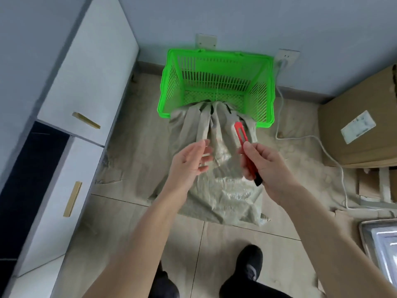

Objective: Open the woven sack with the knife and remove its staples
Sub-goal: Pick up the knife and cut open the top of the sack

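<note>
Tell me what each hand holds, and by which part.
Right hand grips the red knife by its lower handle; left hand holds nothing.

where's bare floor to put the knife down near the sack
Free: the floor between the white cabinet and the sack, and the tiles between the sack's bottom and the shoes. Crowded: right of the sack, where the cable, cardboard box and metal tray sit. The basket blocks the far end.

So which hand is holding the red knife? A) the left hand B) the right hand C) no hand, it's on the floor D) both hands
B: the right hand grips the red knife above the sack, while the left hand is open and holds nothing.
</note>
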